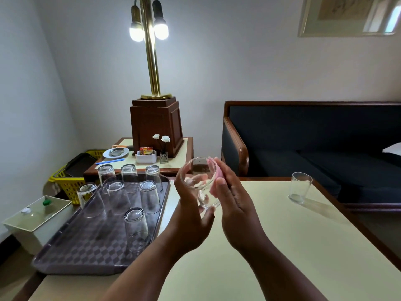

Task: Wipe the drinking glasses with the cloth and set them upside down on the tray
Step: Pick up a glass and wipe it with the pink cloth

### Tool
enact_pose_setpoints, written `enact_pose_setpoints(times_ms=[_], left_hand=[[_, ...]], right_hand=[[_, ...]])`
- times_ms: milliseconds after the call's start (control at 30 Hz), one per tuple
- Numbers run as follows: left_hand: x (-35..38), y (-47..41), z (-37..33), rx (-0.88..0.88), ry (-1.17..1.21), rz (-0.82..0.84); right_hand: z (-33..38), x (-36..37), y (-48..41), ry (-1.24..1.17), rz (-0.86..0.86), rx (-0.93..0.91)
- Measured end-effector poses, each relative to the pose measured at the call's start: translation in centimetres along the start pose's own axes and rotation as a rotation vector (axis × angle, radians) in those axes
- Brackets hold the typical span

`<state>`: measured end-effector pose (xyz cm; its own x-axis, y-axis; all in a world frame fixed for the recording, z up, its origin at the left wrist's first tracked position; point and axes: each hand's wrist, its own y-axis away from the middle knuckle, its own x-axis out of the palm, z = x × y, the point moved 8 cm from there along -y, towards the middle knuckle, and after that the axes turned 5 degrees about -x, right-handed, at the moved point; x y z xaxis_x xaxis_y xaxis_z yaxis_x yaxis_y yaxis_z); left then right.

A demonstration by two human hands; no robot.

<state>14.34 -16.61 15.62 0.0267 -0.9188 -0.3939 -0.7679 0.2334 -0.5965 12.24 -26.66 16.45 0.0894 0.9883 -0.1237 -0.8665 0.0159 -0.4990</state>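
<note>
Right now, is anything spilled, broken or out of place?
Nothing stands out. Seven glasses stand upside down on the tray; one upright glass waits on the table; the held glass has the cloth on it.

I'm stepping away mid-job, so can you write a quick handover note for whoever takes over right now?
Left grip holds the tilted glass above the table.
Right grip holds the pink cloth against its side.
Done: seven glasses stand upside down on the tray.
Left: finish wiping this one and invert it on the tray, then do the upright glass on the table's right side.
</note>
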Motion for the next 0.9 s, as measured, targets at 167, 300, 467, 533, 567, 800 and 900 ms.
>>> enact_pose_setpoints(times_ms=[167, 300, 467, 533, 567, 800, 900], left_hand=[[-1.1, -0.1, 0.0, -0.053, 0.061, -0.07], [-0.8, -0.1, 0.2, -0.033, -0.004, -0.019], [0.4, 0.7, 0.7, -0.055, -0.031, 0.086], [-0.1, 0.4, 0.4, -0.064, -0.026, 0.022], [-0.6, 0.2, 0.3, -0.081, 0.007, -0.018], [-0.7, 0.3, 0.1, -0.035, 0.025, 0.009], [-0.2, 0.6, 0.3, -0.059, 0.007, 0.04]], right_hand=[[-0.5, -0.6, -0.3, 0.0, -0.025, 0.022], [-0.4, -0.7, -0.2, -0.017, -0.044, 0.016], [0.9, -0.9, -0.2, -0.023, -0.064, -0.056], [-0.2, -1.1, -0.4, -0.007, -0.061, -0.006], [-0.6, -1.0, -0.4, -0.008, -0.048, 0.03], [1.3, -0.2, 0.0, -0.042, -0.013, -0.069], [-0.3, -0.8, -0.2, -0.036, -0.032, -0.005]])
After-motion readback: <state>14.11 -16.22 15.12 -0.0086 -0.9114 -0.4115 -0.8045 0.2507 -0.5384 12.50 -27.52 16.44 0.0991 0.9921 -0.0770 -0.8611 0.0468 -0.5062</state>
